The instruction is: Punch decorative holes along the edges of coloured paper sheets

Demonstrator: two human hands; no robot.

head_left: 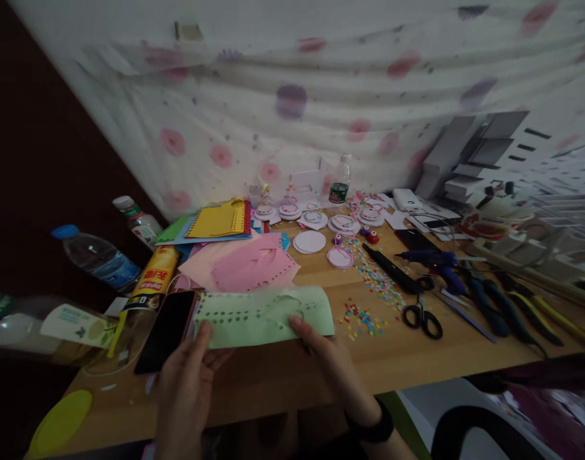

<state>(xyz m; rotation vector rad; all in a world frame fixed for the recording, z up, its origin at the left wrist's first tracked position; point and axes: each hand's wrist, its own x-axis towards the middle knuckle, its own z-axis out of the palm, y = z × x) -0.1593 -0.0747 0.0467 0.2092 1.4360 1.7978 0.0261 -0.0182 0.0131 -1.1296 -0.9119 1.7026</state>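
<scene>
A light green paper sheet [263, 316] with punched holes and cut-out shapes lies near the front of the wooden table [321, 377]. My left hand [187, 383] pinches its lower left corner, thumb on top. My right hand [328, 354] grips its lower right edge, fingers curled under the paper. A black phone [166, 331] lies just left of the sheet, beside my left hand. Pink punched paper [254, 265] lies just behind the green sheet.
Scissors [421, 316], a blue glue gun [438, 262], pliers [493, 306] and scattered confetti [364, 316] lie to the right. Bottles [98, 255] and a yellow can [153, 278] crowd the left edge. Stacked coloured paper [215, 222] and round paper pieces [309, 241] sit at the back.
</scene>
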